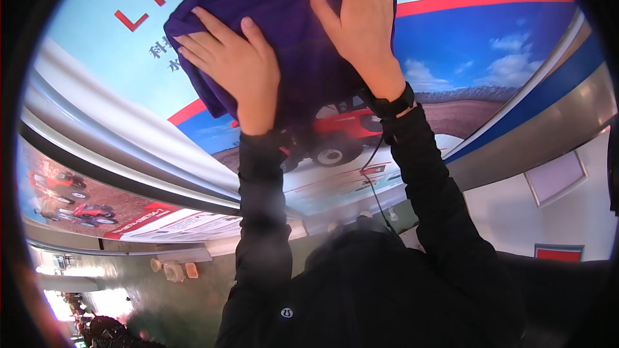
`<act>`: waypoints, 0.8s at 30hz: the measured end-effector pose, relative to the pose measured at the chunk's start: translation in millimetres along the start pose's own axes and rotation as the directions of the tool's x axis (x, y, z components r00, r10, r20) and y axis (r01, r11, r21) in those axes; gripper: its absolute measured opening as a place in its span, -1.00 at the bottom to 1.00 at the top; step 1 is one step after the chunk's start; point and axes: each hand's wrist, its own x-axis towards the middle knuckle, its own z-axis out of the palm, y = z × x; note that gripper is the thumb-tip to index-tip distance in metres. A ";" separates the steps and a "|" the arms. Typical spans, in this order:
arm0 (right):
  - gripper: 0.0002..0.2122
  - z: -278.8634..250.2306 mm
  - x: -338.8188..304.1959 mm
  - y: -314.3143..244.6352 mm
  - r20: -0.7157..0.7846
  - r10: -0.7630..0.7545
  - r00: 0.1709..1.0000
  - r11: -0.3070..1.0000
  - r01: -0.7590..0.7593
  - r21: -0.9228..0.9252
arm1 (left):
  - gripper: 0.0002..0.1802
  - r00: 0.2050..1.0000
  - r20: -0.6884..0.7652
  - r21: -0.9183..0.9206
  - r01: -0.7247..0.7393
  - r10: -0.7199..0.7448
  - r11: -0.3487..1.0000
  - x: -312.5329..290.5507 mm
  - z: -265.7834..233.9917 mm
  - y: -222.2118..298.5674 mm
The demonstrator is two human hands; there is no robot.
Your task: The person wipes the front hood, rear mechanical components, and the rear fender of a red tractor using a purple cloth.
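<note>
Left hand and right hand lie flat, thumbs spread, on purple cloth over a printed tractor banner.

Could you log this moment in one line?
left hand: open, on cloth | right hand: open, on cloth | cloth: purple, against poster

The black-sleeved left forearm and right forearm reach forward. The left hand lies flat, palm down, fingers slanting leftward, thumb apart; the right hand, also palm down, points its fingers forward, thumb spread inward.
</note>
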 end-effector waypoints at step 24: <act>-0.21 -46.3 -164.8 129.6 -0.019 0.137 0.990 0.968 -0.138 -0.208 | -0.41 0.876 0.448 -0.219 -0.088 0.180 0.972 -179.6 4.8 55.3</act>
